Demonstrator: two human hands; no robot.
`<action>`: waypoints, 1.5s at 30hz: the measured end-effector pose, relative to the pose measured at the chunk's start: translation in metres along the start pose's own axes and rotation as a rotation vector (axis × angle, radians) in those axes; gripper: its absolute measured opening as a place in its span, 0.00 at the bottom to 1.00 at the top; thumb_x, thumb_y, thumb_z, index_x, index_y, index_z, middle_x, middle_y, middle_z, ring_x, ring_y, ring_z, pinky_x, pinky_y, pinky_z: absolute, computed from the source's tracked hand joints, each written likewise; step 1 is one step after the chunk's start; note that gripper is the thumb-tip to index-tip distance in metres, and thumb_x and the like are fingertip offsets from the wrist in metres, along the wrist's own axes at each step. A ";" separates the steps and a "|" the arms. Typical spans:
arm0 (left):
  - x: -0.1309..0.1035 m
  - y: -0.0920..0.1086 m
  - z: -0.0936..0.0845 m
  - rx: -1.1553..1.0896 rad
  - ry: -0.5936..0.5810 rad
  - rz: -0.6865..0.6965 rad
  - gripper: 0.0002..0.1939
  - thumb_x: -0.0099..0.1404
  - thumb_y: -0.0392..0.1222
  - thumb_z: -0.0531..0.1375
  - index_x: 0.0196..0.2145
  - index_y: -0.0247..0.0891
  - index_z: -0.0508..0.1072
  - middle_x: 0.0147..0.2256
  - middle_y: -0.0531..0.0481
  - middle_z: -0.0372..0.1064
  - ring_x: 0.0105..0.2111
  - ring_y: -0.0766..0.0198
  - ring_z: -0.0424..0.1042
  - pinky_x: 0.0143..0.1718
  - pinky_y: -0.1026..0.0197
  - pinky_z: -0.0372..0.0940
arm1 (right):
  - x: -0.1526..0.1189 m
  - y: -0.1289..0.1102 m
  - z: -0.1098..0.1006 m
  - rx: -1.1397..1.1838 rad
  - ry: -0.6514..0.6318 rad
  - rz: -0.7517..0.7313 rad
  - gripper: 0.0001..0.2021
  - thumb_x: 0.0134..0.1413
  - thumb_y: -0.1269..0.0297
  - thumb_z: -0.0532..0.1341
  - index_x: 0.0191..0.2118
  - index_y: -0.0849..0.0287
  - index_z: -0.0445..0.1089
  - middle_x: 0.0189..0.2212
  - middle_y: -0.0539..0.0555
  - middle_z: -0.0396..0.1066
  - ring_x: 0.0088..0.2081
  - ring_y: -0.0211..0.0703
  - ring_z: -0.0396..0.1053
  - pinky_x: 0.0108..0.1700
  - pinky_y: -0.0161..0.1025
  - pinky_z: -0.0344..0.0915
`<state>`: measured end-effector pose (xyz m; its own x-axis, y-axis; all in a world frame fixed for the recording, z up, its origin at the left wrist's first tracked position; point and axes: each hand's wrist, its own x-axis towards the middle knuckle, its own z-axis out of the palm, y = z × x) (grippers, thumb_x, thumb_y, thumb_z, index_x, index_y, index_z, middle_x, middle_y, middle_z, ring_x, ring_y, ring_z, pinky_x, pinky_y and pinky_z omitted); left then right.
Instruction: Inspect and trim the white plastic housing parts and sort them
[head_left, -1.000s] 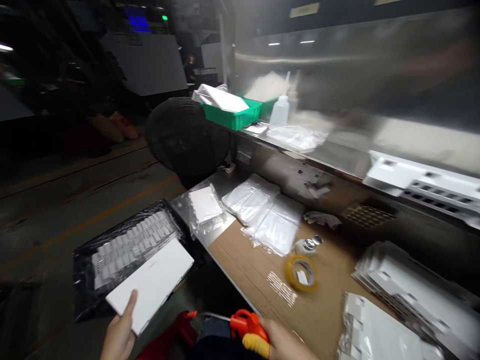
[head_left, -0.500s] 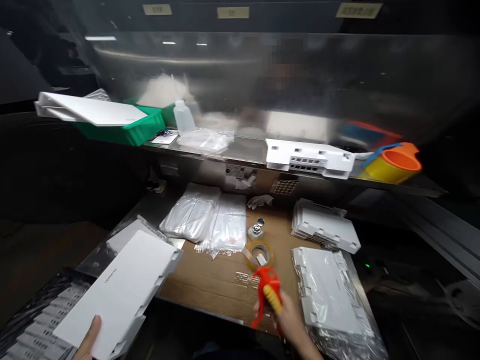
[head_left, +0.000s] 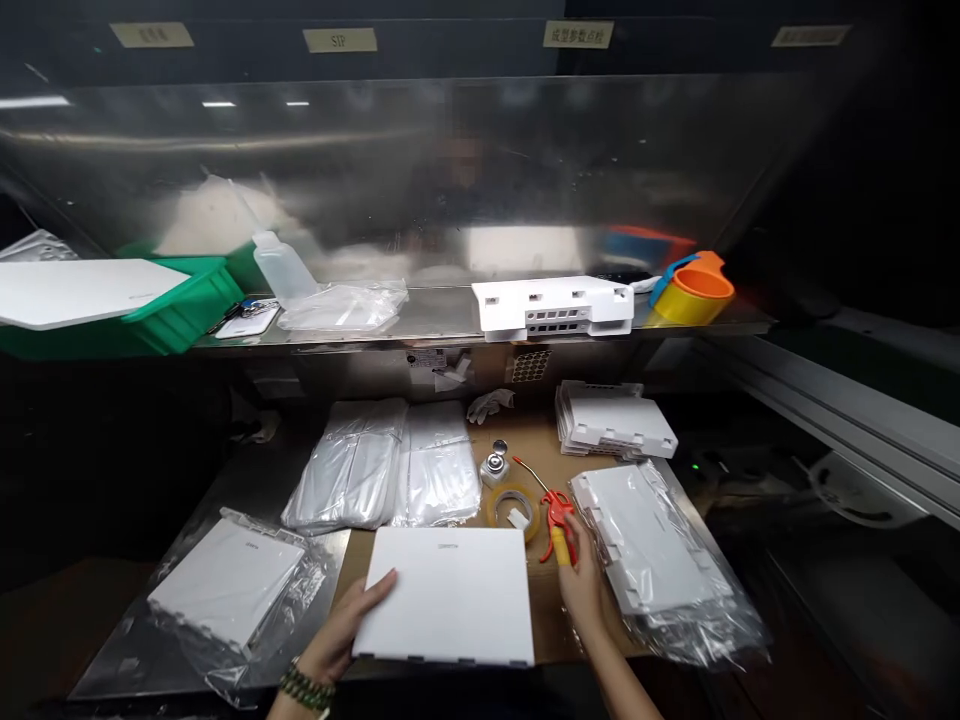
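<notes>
1. On the far left, a green bin [head_left: 176, 310] sits on the upper shelf [head_left: 435, 318] with a white panel [head_left: 75, 290] laid across its rim, likely parked there within reach.
2. Below it, on the metal end of the desk [head_left: 337, 560], a bagged white cover [head_left: 225, 580] lies flat, near the left hand but not touching it.
3. The left hand [head_left: 349, 630] rests on the near-left corner of the white plate [head_left: 450, 595], fingers spread flat along the edge, steadying rather than gripping it. The plate lies face up on the cardboard at the front middle of the desk, with its logo edge away from the person.
4. Behind the plate lie clear bags [head_left: 390, 475], a roll of tape [head_left: 514, 505] and a small metal tin [head_left: 495, 465], all close by.
5. The right hand [head_left: 581, 590] holds the air gun [head_left: 556, 515] by its yellow grip, fingers closed round it, nozzle pointing up and left, away from the plate.
6. To the right lie a bagged stack of covers [head_left: 652, 550] and a bare stack [head_left: 615, 425]; an orange and yellow cup [head_left: 690, 295] stands on the shelf.
7. Half a second ago the plate was held in the air at the left over the desk edge; now it lies on the desk. The air gun was then held upright over the cardboard; now it sits just right of the tape.
</notes>
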<state>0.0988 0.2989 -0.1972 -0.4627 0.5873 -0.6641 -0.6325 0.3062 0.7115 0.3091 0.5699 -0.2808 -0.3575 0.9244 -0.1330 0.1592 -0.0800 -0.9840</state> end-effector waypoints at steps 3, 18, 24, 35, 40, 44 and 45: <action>0.036 0.010 0.020 0.122 -0.098 0.022 0.34 0.54 0.63 0.70 0.46 0.29 0.77 0.41 0.32 0.80 0.39 0.46 0.81 0.42 0.51 0.74 | -0.038 -0.019 0.000 0.261 -0.248 0.266 0.27 0.54 0.39 0.63 0.49 0.56 0.77 0.48 0.63 0.78 0.55 0.61 0.72 0.56 0.58 0.67; 0.000 0.095 0.078 1.340 -0.846 1.413 0.20 0.70 0.33 0.59 0.57 0.51 0.73 0.51 0.59 0.78 0.66 0.59 0.59 0.73 0.46 0.38 | -0.055 -0.066 -0.051 0.730 -0.567 0.870 0.28 0.59 0.42 0.63 0.55 0.59 0.74 0.43 0.61 0.81 0.45 0.55 0.80 0.48 0.48 0.74; 0.064 0.046 0.035 1.256 -0.084 1.378 0.21 0.69 0.42 0.62 0.58 0.55 0.68 0.59 0.49 0.69 0.62 0.54 0.63 0.66 0.39 0.56 | -0.058 -0.070 -0.048 0.813 -0.415 0.828 0.31 0.53 0.50 0.69 0.60 0.59 0.70 0.49 0.62 0.79 0.52 0.60 0.76 0.55 0.56 0.71; 0.185 0.013 -0.019 1.369 0.047 0.644 0.18 0.71 0.43 0.59 0.56 0.36 0.69 0.42 0.46 0.74 0.43 0.55 0.75 0.49 0.45 0.69 | -0.044 -0.105 -0.071 0.764 0.026 0.383 0.36 0.50 0.55 0.71 0.65 0.48 0.65 0.57 0.55 0.75 0.60 0.60 0.69 0.62 0.57 0.67; 0.201 0.029 -0.026 1.231 0.032 0.519 0.16 0.71 0.44 0.60 0.53 0.36 0.70 0.41 0.48 0.74 0.39 0.59 0.75 0.46 0.48 0.71 | -0.047 -0.109 -0.068 0.699 0.031 0.351 0.35 0.52 0.50 0.70 0.65 0.51 0.66 0.57 0.58 0.75 0.59 0.63 0.70 0.60 0.60 0.68; 0.216 0.038 -0.034 1.067 0.001 0.436 0.13 0.69 0.45 0.62 0.48 0.35 0.72 0.39 0.49 0.74 0.36 0.61 0.75 0.41 0.52 0.73 | -0.051 -0.103 -0.069 0.701 0.055 0.377 0.37 0.50 0.51 0.71 0.65 0.52 0.64 0.57 0.59 0.75 0.58 0.63 0.71 0.59 0.59 0.69; 0.219 0.039 -0.036 1.026 -0.015 0.424 0.13 0.69 0.45 0.62 0.47 0.35 0.72 0.38 0.49 0.74 0.35 0.62 0.75 0.40 0.53 0.73 | -0.052 -0.100 -0.068 0.689 0.061 0.388 0.39 0.49 0.51 0.72 0.65 0.52 0.63 0.56 0.60 0.75 0.58 0.64 0.71 0.59 0.59 0.69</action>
<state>-0.0497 0.4125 -0.3233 -0.5080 0.7980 -0.3242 0.3927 0.5496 0.7374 0.3741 0.5551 -0.1671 -0.3386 0.8005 -0.4945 -0.3505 -0.5950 -0.7233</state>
